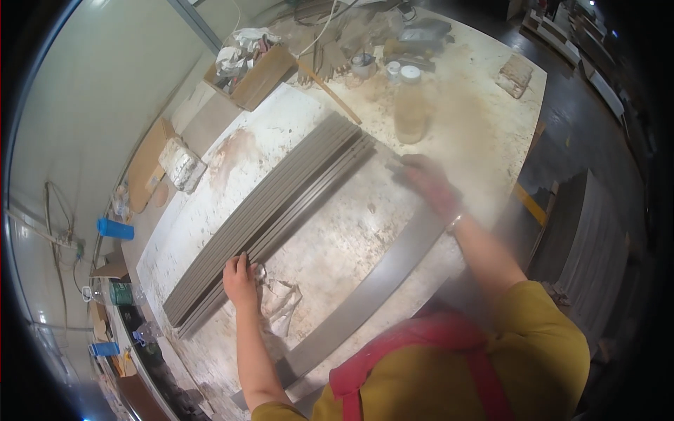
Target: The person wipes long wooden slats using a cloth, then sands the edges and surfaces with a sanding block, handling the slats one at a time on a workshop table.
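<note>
Long, narrow grey boards (263, 207) lie stacked side by side in two groups, running diagonally across the worktable, with a dark gap between them. My left hand (240, 282) rests its fingertips against the near group, fingers stretched forward. Right beside it lies a crumpled whitish cloth or paper (282, 303). My right hand (430, 184) is smeared by motion above the table, past the far end of a single wide grey board (372, 284). Something greyish shows at its fingertips, too blurred to name. That single board lies flat near my body, its near end close to my left forearm.
The worktable (337, 210) is stained and dusty. Toward the back stand an open box (263, 81) of rags, a jar (411, 105) with a white lid, and a small pot (363, 67). A wrapped block (182, 165) and blue cup (114, 229) are left. Stacked panels (583, 238) stand right.
</note>
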`<state>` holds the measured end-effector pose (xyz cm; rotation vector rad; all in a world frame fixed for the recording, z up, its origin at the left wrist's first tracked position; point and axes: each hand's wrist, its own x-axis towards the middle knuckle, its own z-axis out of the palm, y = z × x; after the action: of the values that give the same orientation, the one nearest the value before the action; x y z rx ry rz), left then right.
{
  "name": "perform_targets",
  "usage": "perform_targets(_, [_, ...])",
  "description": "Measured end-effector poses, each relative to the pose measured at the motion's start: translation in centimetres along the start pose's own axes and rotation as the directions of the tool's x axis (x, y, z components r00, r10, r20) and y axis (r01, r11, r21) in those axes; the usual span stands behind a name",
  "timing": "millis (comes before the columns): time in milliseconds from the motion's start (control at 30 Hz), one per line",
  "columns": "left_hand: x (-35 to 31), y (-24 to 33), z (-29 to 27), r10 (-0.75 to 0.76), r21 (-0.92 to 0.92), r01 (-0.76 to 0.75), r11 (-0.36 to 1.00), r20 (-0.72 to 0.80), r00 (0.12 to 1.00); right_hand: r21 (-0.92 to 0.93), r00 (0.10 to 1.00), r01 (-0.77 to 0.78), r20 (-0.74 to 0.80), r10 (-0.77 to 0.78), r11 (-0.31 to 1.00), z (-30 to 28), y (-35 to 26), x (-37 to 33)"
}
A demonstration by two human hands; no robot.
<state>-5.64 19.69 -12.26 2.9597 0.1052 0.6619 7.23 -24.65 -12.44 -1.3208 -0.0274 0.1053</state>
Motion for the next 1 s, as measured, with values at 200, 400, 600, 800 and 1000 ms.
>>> perform_targets(200, [0.6, -0.2, -0.7, 0.059, -0.055, -0.056, 0.997, 0.057, 0.997, -0.102, 0.976, 0.217, -0.015, -0.219, 0.971, -2.5, 2.2, 1.3])
perform_targets(400, [-2.5, 0.2, -0.9, 0.249, -0.003, -0.249, 0.969, 0.070, 0.966, 0.250, 0.999, 0.051, 0.002, -0.053, 0.967, -2.6, 1.4, 0.7])
perform_targets(600, [-0.7, 2.5, -1.2, 0.313, 0.040, -0.323, 0.946, 0.154, 0.937, 0.131, 0.999, -0.028, -0.018, 0.031, 0.991, -1.6, 0.1, 1.1])
perform_targets(800, [-0.4, 5.7, -3.1, 0.347, -0.036, -0.349, 0.936, 0.249, 0.904, 0.038, 0.989, 0.024, -0.145, -0.018, 0.999, -1.8, -4.8, -1.1])
perform_targets(1000, [-0.7, 9.5, 1.0, 0.288, -0.074, -0.287, 0.955, 0.450, 0.845, -0.235, 0.978, -0.009, -0.205, -0.040, 0.972, -6.2, -7.5, -1.2])
